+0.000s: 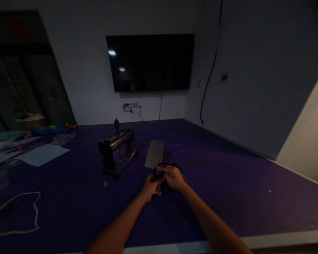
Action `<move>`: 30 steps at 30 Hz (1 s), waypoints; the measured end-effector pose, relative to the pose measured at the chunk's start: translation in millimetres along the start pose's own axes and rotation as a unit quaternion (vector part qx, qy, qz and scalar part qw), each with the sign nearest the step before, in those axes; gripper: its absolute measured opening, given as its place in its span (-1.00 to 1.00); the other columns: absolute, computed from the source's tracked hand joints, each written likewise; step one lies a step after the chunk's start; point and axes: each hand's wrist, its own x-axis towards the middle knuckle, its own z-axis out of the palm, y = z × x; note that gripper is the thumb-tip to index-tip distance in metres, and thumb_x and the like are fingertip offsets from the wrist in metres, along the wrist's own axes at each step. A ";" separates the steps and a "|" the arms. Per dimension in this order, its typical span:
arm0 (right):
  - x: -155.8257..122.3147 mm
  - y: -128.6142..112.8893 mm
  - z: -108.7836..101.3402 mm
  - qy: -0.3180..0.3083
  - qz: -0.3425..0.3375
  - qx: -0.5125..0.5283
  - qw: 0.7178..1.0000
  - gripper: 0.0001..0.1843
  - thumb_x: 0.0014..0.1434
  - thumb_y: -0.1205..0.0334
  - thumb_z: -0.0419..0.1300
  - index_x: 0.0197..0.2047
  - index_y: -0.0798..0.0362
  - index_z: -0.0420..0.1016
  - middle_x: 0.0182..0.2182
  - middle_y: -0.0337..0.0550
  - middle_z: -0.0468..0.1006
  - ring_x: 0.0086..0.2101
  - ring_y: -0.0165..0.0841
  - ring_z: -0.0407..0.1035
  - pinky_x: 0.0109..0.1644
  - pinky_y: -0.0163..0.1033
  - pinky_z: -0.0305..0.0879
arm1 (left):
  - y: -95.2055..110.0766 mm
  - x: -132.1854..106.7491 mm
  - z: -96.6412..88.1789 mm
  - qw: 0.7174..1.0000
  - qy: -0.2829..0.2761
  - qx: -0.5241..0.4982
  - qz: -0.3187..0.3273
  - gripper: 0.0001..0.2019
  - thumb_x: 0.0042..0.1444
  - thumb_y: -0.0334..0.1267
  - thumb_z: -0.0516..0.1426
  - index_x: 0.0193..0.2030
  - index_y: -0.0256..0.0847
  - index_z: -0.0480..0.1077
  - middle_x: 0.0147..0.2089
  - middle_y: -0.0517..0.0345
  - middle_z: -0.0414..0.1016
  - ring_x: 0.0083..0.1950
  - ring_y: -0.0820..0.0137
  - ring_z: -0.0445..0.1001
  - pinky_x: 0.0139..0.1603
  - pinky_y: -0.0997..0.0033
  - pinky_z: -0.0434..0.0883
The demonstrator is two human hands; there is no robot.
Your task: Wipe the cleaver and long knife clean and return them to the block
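Person's left hand (149, 187) and right hand (174, 177) close together, both gripping a dark strap-like item (155, 175), details too dim, over the table's (228, 190) front half. Pale rectangular panel (155, 154) just beyond, toward the back edge; toaster (117, 151) stands left of it.

Light: dim overall; door (21, 84) near black. Brightest surface: cream wall patch (307, 141), far right, slanting edge. Glare: two white spots, screen (151, 63), left side. Blur: papers (43, 155) and cable (37, 211), soft. Distortion: wide-angle stretch toward edges. Detail: dark item (155, 175), largely lost in gloom.
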 end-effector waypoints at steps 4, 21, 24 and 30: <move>0.8 2.1 -2.5 -0.001 -0.013 0.007 1.000 -0.44 -0.07 0.47 -0.02 -0.03 -0.06 0.49 -0.17 -0.19 0.57 -0.29 -0.37 0.45 -0.19 -0.29 0.34 | 0.1 0.5 -0.6 1.000 -0.011 0.014 0.013 -0.59 -0.19 0.06 0.23 -0.45 -0.28 0.27 -0.74 0.34 0.23 -0.77 0.53 0.24 -0.74 0.58 0.09; -1.1 38.5 -33.8 0.160 0.102 -0.043 0.981 -0.46 0.03 0.42 -0.02 0.05 -0.17 0.39 0.03 -0.33 0.44 -0.14 -0.36 0.42 -0.06 -0.24 0.35 | -5.6 2.0 -5.0 0.982 -0.146 0.115 0.022 -0.60 -0.15 0.02 0.22 -0.41 -0.22 0.15 -0.73 0.41 0.21 -0.78 0.53 0.23 -0.76 0.59 0.12; -2.5 41.8 -39.1 0.187 0.120 -0.068 0.973 -0.46 0.03 0.42 -0.03 0.06 -0.17 0.37 0.03 -0.31 0.44 -0.18 -0.36 0.43 -0.11 -0.27 0.36 | -5.7 2.9 -6.2 0.977 -0.168 0.127 0.022 -0.59 -0.15 0.02 0.22 -0.40 -0.23 0.17 -0.73 0.41 0.21 -0.78 0.53 0.24 -0.75 0.59 0.12; -4.2 46.0 -46.1 0.239 0.125 -0.070 0.960 -0.45 0.07 0.42 -0.06 0.10 -0.13 0.33 0.06 -0.28 0.41 -0.07 -0.33 0.39 0.00 -0.21 0.31 | -2.9 1.0 -6.0 0.973 -0.181 0.145 0.021 -0.61 -0.14 0.00 0.22 -0.40 -0.22 0.16 -0.74 0.42 0.21 -0.77 0.53 0.24 -0.73 0.59 0.15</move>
